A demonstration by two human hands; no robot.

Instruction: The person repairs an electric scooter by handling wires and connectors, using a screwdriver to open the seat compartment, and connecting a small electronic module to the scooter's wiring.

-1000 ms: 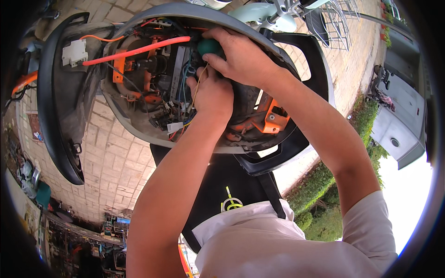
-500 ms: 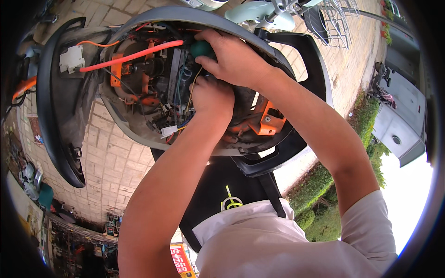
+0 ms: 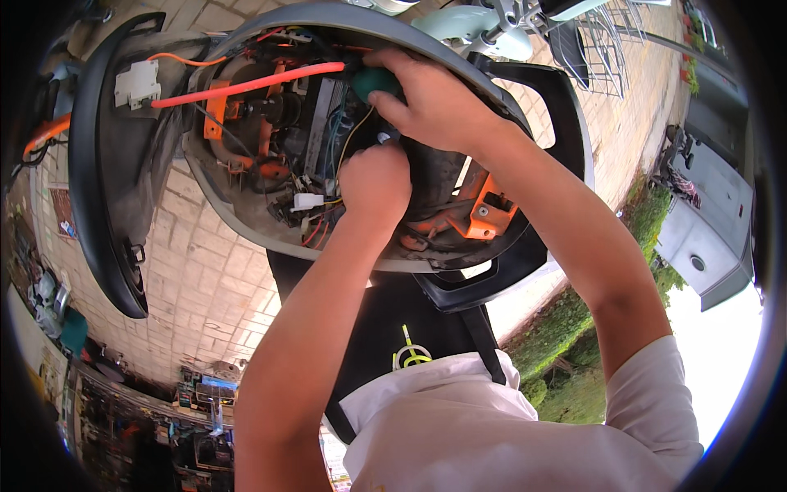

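An opened scooter body (image 3: 234, 225) with a mass of wires lies in front of me. My right hand (image 3: 430, 98) reaches in from the right, its thumb and fingers closed around a dark green rounded object (image 3: 375, 82) at the far wall. My left hand (image 3: 375, 176) is closed just nearer to me, and a small shiny metal bit (image 3: 384, 138) shows at its fingers. What it grips is mostly hidden. A thin yellow wire (image 3: 351, 135) runs beside it. Left of my wrist hangs a white connector (image 3: 308, 202).
A thick red cable (image 3: 250, 85) runs left to a white block (image 3: 137, 84) on the tipped-up black seat (image 3: 106, 189). Orange frame brackets (image 3: 490, 209) and a black grab rail (image 3: 557, 107) stand at the right. Beyond are a pale green bike (image 3: 492, 33) and brick paving.
My left hand has turned and drawn back slightly, exposing the metal bit. The white connector now sits higher and more level. My right hand stays on the green object; the view has shifted slightly.
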